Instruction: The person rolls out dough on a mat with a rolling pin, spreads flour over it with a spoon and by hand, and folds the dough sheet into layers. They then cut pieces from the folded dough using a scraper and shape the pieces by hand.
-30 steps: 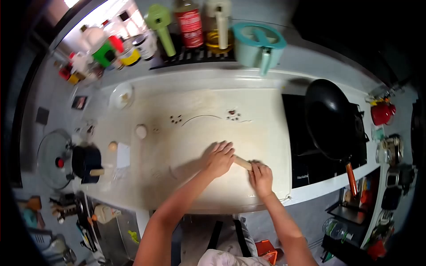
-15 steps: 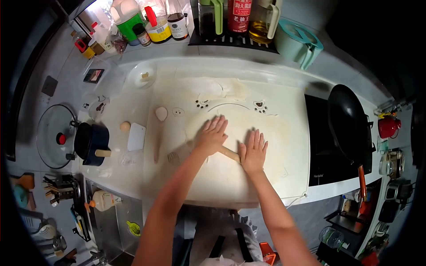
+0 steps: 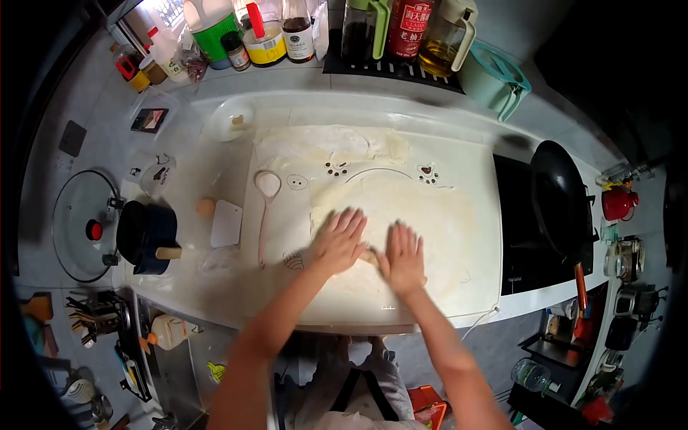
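Note:
A wooden rolling pin (image 3: 368, 256) lies across a wide, thin sheet of pale dough (image 3: 423, 208) on a printed white mat (image 3: 283, 294). My left hand (image 3: 340, 241) rests palm down over one end of the pin, fingers stretched forward. Over the other end lies my right hand (image 3: 403, 259), also flat with its fingers extended. Only a short middle piece of the pin shows between them; both hands cover the rest. A second, folded-looking strip of dough (image 3: 322, 143) sits along the mat's far edge.
Left of the dough lie a spoon of white powder (image 3: 268, 185), a white scraper (image 3: 227, 223), an egg (image 3: 206, 207) and a dark blue pot (image 3: 147, 236). A black wok (image 3: 555, 201) sits on the cooktop (image 3: 527, 269) at right. Bottles (image 3: 297, 39) line the back.
Both hands have drawn back toward my body with the rolling pin, the left one most. Less of the pin shows between them. The whole view has shifted slightly.

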